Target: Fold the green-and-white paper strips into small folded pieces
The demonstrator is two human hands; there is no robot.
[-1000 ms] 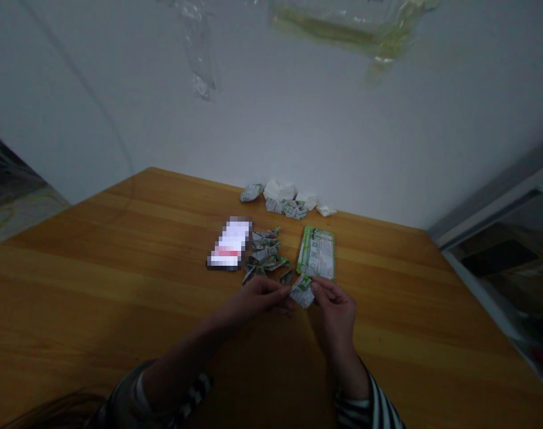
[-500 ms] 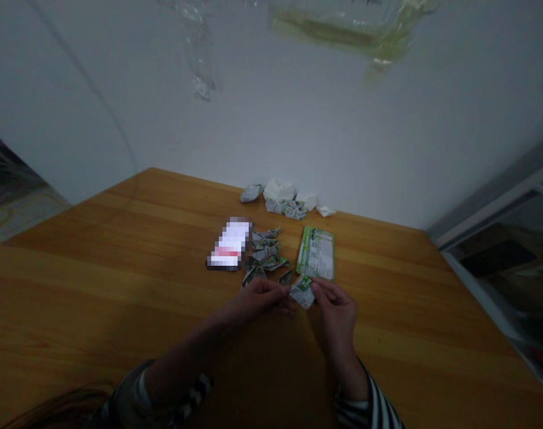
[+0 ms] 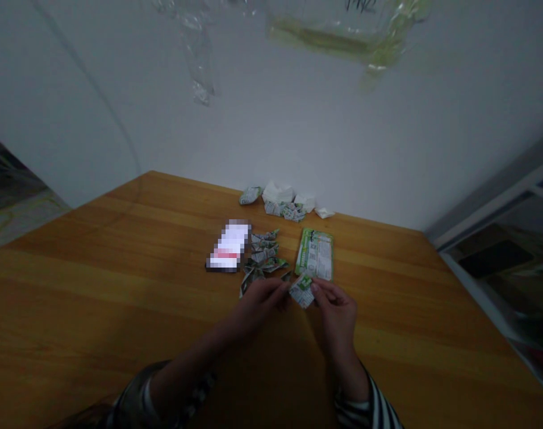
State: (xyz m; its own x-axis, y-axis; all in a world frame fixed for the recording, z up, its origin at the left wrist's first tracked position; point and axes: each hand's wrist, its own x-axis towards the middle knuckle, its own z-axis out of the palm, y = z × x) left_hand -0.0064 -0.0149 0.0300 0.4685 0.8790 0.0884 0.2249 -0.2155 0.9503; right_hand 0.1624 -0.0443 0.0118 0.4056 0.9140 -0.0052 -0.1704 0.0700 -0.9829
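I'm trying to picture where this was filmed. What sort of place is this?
Probably an indoor room, perhaps at home or a small craft space, though that's hard to be sure of. A wooden table stands against a plain white wall, with folded printed paper pieces laid out on it.

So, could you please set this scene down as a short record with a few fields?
Held item: small folded green-and-white printed paper
Left hand: pinching its left side
Right hand: pinching its right side
Just beyond: green printed rectangular sheet
Left of that: folded printed paper pieces; pixelated white-and-red rectangular item
By the wall: crumpled white paper
Surface: honey-brown wooden table
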